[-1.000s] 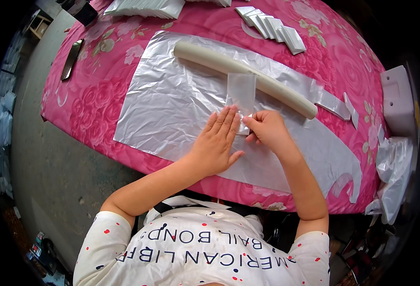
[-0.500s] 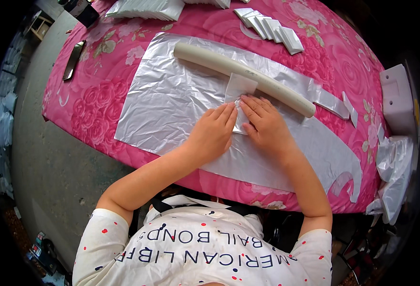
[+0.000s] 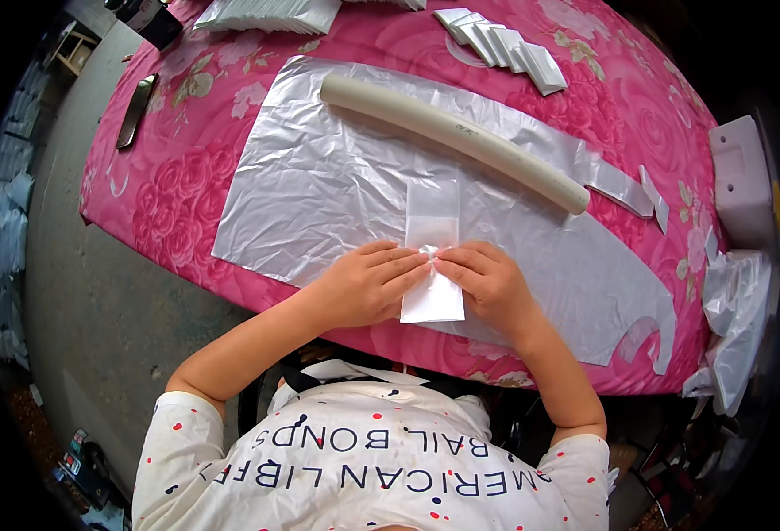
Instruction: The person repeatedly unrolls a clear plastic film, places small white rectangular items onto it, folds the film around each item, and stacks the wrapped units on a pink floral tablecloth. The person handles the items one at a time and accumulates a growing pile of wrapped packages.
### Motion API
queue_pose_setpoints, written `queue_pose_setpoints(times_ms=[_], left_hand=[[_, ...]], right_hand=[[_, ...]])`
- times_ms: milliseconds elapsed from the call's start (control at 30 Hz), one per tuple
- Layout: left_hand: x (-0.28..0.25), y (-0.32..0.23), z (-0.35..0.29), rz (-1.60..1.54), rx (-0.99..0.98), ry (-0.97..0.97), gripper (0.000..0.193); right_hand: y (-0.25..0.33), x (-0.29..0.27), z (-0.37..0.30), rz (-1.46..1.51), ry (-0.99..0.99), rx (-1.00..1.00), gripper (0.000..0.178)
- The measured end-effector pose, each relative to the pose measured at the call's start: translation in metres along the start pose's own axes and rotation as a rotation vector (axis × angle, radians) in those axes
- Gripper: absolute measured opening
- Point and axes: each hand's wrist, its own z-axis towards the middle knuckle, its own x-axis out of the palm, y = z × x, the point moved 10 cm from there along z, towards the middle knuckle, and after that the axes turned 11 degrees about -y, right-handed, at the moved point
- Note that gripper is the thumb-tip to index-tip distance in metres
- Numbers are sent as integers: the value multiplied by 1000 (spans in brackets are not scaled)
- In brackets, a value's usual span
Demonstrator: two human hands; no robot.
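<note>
A narrow folded white plastic bag (image 3: 432, 301) lies lengthwise in front of me, over a large flat silvery plastic bag (image 3: 293, 177). Its far half looks thinner and more see-through than the near half. My left hand (image 3: 368, 281) pinches the strip's middle from the left, fingertips closed on a small gathered crease. From the right, my right hand (image 3: 487, 281) pinches the same crease, thumb and fingers together. Both sets of fingertips nearly meet. Beyond the hands, a long pale plastic pipe (image 3: 452, 134) rests slantwise across the large bag, apart from the folded one.
A pink floral cloth (image 3: 182, 199) covers the table. Folded white packets (image 3: 505, 51) lie fanned at the far side, near a larger stack (image 3: 270, 15). A phone (image 3: 137, 111) and dark jar (image 3: 148, 22) are at left. At right stand a pale plastic container (image 3: 742, 181) and crumpled bags (image 3: 733, 310).
Both hands have drawn back toward me from beside the pipe, bringing the folded bag along. Flattened fingers have become pinches at its middle. The pipe has barely shifted.
</note>
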Motion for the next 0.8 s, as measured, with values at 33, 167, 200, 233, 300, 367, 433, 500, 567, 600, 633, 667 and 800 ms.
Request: queue_pose_setpoints(times_ms=[33,167,200,233,300,367,433,500,567,600,633,667,800], left_hand=[[2,2,-1,-13,-9,-4,48],[2,17,-2,-86,-150,-46,44],[1,23,0,-122,-220,-57,41],[1,29,2,-158,-291,-66,39],[8,53,-2,-204,-644,-64,38],[4,62,-3,-151,-784,-142,50],[9,72,-1,-169,-849,-136,61],[11,82,0,-199,-920,-117,70],[12,87,-1,-242,-996,-85,77],[12,89,-1,-262,-1015,-83,79],[11,90,-2,-280,-1035,-82,80],[11,91,-3,-299,-1055,-80,81],[9,92,-4,-284,-1068,-51,83]], right_hand=[[0,-1,-2,-8,3,7,30],[-15,-6,-1,80,-35,235,23],[-25,-7,-2,119,-67,328,19],[-34,-8,-4,158,-99,421,15],[-61,3,-9,200,-33,740,12],[-76,7,-9,198,31,903,25],[-83,10,-6,198,112,1041,26],[-89,15,-7,195,180,1126,28],[-93,18,-9,188,232,1161,30],[-94,19,-9,185,240,1170,30],[-95,20,-11,182,248,1179,30],[-96,21,-12,179,257,1188,30],[-97,22,-11,172,267,1184,29]])
